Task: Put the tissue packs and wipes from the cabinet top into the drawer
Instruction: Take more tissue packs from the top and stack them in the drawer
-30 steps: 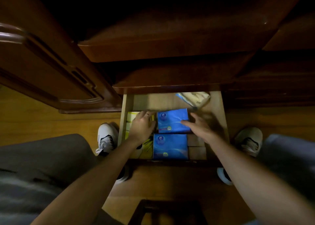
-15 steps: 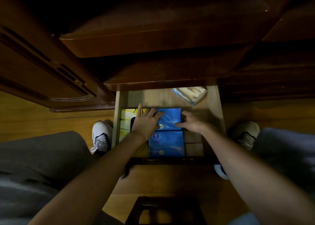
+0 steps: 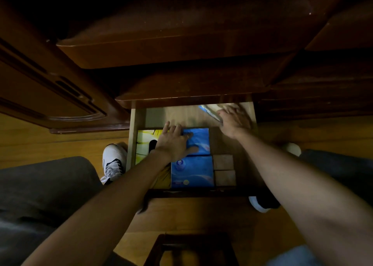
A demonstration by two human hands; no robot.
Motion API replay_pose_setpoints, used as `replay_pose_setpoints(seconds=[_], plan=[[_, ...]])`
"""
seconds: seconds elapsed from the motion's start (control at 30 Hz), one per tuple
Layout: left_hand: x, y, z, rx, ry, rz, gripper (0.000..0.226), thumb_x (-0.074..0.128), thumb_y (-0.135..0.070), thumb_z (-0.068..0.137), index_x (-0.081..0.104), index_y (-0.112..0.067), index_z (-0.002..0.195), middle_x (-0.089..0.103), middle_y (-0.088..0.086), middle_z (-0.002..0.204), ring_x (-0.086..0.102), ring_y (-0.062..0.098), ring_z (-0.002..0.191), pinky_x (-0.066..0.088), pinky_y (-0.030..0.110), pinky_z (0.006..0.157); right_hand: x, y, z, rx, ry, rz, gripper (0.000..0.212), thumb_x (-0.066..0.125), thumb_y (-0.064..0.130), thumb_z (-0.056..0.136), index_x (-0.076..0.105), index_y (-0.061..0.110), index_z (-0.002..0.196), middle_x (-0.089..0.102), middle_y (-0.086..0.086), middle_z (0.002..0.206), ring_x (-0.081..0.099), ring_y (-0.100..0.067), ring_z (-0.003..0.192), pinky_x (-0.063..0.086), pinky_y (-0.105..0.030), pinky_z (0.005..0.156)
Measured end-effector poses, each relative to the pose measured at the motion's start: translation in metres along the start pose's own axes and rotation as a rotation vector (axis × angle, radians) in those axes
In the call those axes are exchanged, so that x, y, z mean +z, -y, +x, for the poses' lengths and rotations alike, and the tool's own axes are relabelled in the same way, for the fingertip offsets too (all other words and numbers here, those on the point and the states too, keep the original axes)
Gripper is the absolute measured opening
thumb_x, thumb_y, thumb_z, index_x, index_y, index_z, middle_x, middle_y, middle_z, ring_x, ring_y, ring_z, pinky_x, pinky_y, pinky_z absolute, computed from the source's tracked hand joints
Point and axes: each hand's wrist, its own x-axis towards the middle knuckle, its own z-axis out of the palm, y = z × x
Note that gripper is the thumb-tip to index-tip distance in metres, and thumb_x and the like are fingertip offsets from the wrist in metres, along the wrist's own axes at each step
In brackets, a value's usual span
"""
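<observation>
Our left hand [image 3: 173, 142] lies flat on the far blue tissue pack [image 3: 198, 141] in the drawer [image 3: 132, 142]; our right hand [image 3: 234, 122] covers the wipes [image 3: 210, 111] at the drawer's back, grip unclear.

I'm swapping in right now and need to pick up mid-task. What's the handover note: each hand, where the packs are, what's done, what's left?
Left hand: flat on the far blue pack, fingers straight.
Right hand: on the pale wipes pack at the drawer's back right; grip blurred.
Done: yellow pack on the left and near blue pack lie flat inside.
Left: settle the wipes, close the drawer. The cabinet top is too dark to check.
</observation>
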Motion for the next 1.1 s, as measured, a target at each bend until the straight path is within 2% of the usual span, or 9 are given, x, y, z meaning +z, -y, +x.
replay_pose_setpoints(seconds=[0.13, 0.23, 0.4, 0.57, 0.67, 0.73, 0.8, 0.87, 1.1], plan=[[0.009, 0.001, -0.004, 0.006, 0.04, 0.033, 0.115, 0.022, -0.1, 0.065, 0.022, -0.03, 0.157, 0.024, 0.011, 0.155, 0.019, 0.036, 0.146, -0.001, 0.056, 0.122, 0.028, -0.008, -0.01, 0.009, -0.016, -0.074, 0.057, 0.068, 0.013, 0.09, 0.049, 0.02, 0.143, 0.054, -0.013, 0.142, 0.046, -0.034, 0.133, 0.047, -0.046, 0.104], [0.013, 0.0, -0.002, 0.001, 0.003, 0.036, 0.114, 0.03, -0.098, 0.066, 0.024, -0.03, 0.156, 0.027, 0.012, 0.152, 0.022, 0.036, 0.144, 0.001, 0.056, 0.122, 0.03, -0.01, -0.016, 0.004, -0.097, -0.062, 0.04, 0.066, 0.014, 0.093, 0.055, 0.017, 0.131, 0.067, -0.013, 0.118, 0.065, -0.029, 0.109, 0.057, -0.041, 0.088], [0.014, -0.005, -0.002, -0.027, 0.015, 0.021, 0.115, 0.029, -0.099, 0.064, 0.02, -0.032, 0.157, 0.025, 0.012, 0.155, 0.019, 0.035, 0.147, 0.002, 0.057, 0.122, 0.002, -0.015, -0.032, -0.06, -0.141, 0.095, 0.024, 0.065, 0.022, 0.094, 0.062, 0.024, 0.118, 0.065, -0.003, 0.112, 0.063, -0.022, 0.104, 0.054, -0.043, 0.091], [0.014, -0.003, -0.011, -0.048, 0.015, 0.011, 0.107, 0.029, -0.095, 0.071, 0.015, -0.035, 0.158, 0.02, 0.011, 0.159, 0.017, 0.035, 0.149, 0.001, 0.061, 0.121, -0.029, -0.008, -0.07, -0.227, 0.09, 0.048, 0.01, 0.07, 0.029, 0.09, 0.066, 0.033, 0.098, 0.066, 0.005, 0.099, 0.064, -0.017, 0.094, 0.052, -0.034, 0.08], [0.015, -0.007, -0.017, -0.037, -0.029, -0.016, 0.096, 0.03, -0.088, 0.08, 0.018, -0.032, 0.157, 0.018, 0.01, 0.161, 0.015, 0.036, 0.149, 0.0, 0.06, 0.119, -0.026, -0.002, -0.105, -0.276, 0.22, -0.065, 0.01, 0.068, 0.033, 0.092, 0.062, 0.034, 0.084, 0.059, 0.009, 0.088, 0.064, -0.018, 0.093, 0.039, -0.029, 0.068], [0.017, -0.012, -0.024, -0.032, -0.07, -0.03, 0.088, 0.03, -0.082, 0.085, 0.023, -0.031, 0.156, 0.017, 0.011, 0.161, 0.013, 0.036, 0.15, -0.001, 0.059, 0.119, -0.014, 0.0, -0.131, -0.306, 0.348, -0.143, 0.009, 0.063, 0.026, 0.095, 0.071, 0.03, 0.099, 0.063, 0.001, 0.104, 0.063, -0.026, 0.102, 0.041, -0.033, 0.073], [0.02, -0.016, -0.024, -0.034, -0.07, -0.037, 0.081, 0.029, -0.077, 0.089, 0.026, -0.03, 0.155, 0.018, 0.013, 0.161, 0.015, 0.035, 0.149, -0.001, 0.059, 0.119, 0.001, 0.0, -0.143, -0.3, 0.535, -0.128, 0.027, 0.056, 0.016, 0.096, 0.07, 0.023, 0.118, 0.065, -0.004, 0.118, 0.063, -0.027, 0.105, 0.049, -0.037, 0.08], [0.02, -0.021, -0.028, -0.031, -0.084, -0.048, 0.076, 0.029, -0.072, 0.093, 0.029, -0.028, 0.154, 0.021, 0.013, 0.16, 0.019, 0.034, 0.148, 0.002, 0.059, 0.12, 0.007, -0.003, -0.152, -0.282, 0.627, -0.055, 0.032, 0.051, 0.012, 0.096, 0.069, 0.023, 0.121, 0.068, -0.003, 0.116, 0.064, -0.024, 0.102, 0.051, -0.04, 0.081], [0.014, -0.031, -0.032, 0.065, -0.162, -0.082, 0.062, 0.041, -0.058, 0.098, 0.035, -0.027, 0.152, 0.024, 0.011, 0.159, 0.021, 0.03, 0.148, 0.007, 0.054, 0.123, 0.0, -0.018, -0.138, -0.243, 0.204, 0.093, 0.021, 0.068, 0.027, 0.094, 0.074, 0.03, 0.114, 0.073, 0.011, 0.114, 0.068, -0.011, 0.105, 0.052, -0.027, 0.08]])
